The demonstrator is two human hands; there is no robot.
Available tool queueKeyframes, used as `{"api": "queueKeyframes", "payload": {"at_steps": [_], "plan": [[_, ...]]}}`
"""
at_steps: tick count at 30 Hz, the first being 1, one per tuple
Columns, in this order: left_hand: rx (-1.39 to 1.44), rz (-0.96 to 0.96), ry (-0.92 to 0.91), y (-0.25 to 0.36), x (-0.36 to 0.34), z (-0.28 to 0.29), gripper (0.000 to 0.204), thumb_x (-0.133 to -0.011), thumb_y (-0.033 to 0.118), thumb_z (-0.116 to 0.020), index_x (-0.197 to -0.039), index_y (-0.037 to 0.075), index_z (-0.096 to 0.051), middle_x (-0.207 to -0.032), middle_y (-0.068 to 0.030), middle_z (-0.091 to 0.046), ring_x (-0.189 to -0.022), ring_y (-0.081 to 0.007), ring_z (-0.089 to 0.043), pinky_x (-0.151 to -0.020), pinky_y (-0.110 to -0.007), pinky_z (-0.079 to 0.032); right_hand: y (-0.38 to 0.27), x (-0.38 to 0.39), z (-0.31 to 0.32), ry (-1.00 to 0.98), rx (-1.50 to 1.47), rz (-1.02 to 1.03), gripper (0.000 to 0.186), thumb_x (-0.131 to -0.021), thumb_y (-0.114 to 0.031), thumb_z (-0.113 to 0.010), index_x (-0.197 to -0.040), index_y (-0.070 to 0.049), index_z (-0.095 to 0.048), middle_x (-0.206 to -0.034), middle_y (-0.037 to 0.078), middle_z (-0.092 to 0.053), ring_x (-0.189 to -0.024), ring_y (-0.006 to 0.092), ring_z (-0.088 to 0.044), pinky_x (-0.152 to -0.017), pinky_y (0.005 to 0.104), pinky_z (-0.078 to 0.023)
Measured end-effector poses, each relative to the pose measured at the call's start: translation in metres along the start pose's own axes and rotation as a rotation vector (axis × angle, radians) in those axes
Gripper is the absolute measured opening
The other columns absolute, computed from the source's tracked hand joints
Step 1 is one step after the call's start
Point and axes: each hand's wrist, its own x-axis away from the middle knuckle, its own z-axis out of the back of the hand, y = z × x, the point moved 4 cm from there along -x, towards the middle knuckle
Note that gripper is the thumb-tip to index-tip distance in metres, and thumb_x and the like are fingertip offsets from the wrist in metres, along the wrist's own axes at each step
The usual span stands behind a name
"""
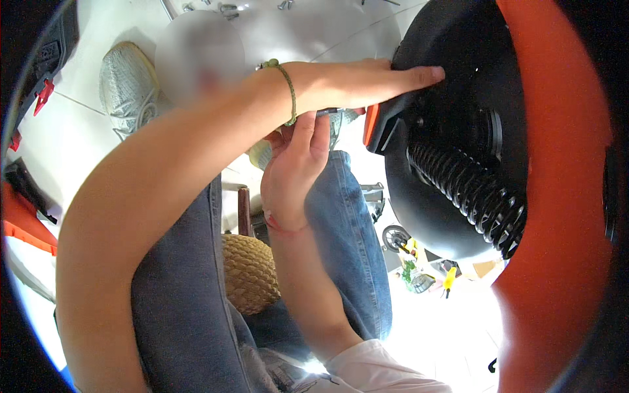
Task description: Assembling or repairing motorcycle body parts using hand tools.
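My left arm reaches across to the right, and my left hand (386,82) rests against the black rounded fender (452,85) with a finger stretched along it. Its other fingers are partly hidden. Just below that hand is an orange and black piece (375,128). Under my left forearm, my right hand (298,154) is closed round a slim dark tool (329,112) with a metal tip, pointing toward the orange and black piece. The tool's rear end is hidden by my hand and left wrist. A black coil spring (468,190) sits beside the fender.
A large orange body panel (563,177) curves down the right. A woven stool (249,272) stands between my jeans-clad legs. Loose bolts (228,10) lie on the far tiles, near a silvery shoe (128,85). A yellow-handled tool (450,278) and a small wheel (395,237) lie lower right.
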Motion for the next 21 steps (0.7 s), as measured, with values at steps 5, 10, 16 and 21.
{"api": "queueKeyframes", "payload": {"at_steps": [5,10,16,21], "plan": [[0.025,-0.002,0.057,0.014,0.013,-0.001,0.093,-0.075,0.08,-0.04,-0.112,-0.002,-0.06,-0.111,-0.0173,-0.062,-0.102,-0.0266,-0.057,-0.087,-0.037,-0.045,0.001,-0.002,0.008,0.004,0.018,0.093,0.023,-0.099,-0.021,-0.043,-0.11,-0.003,-0.053,-0.082,0.001,-0.059,-0.065,0.005,-0.052,-0.05,0.02,-0.046],[0.026,-0.228,0.271,0.006,0.015,0.003,0.082,-0.075,0.079,-0.042,-0.096,0.003,-0.065,-0.083,-0.0101,-0.064,-0.086,-0.0184,-0.061,-0.078,-0.035,-0.045,0.005,0.0,0.01,0.055,0.073,0.188,0.018,-0.098,-0.016,-0.045,-0.106,-0.002,-0.054,-0.079,-0.001,-0.058,-0.061,0.0014,-0.048,-0.048,0.0174,-0.039],[0.004,-0.171,-0.144,0.044,0.044,0.0,0.089,-0.086,0.073,-0.021,-0.115,-0.004,-0.054,-0.1,-0.0186,-0.061,-0.091,-0.0231,-0.062,-0.078,-0.031,-0.052,0.002,0.0,0.012,0.041,0.138,0.23,0.019,-0.099,-0.018,-0.044,-0.105,-0.005,-0.056,-0.08,-0.002,-0.058,-0.062,0.0021,-0.049,-0.049,0.017,-0.039],[-0.078,-0.119,-0.15,0.03,0.028,0.008,0.084,-0.089,0.068,-0.024,-0.109,-0.006,-0.057,-0.096,-0.0179,-0.063,-0.093,-0.0251,-0.062,-0.082,-0.031,-0.051,0.006,0.004,0.011,0.084,0.15,0.207,0.018,-0.099,-0.019,-0.045,-0.094,-0.006,-0.057,-0.076,-0.002,-0.057,-0.062,0.0029,-0.048,-0.05,0.0181,-0.038]]}}
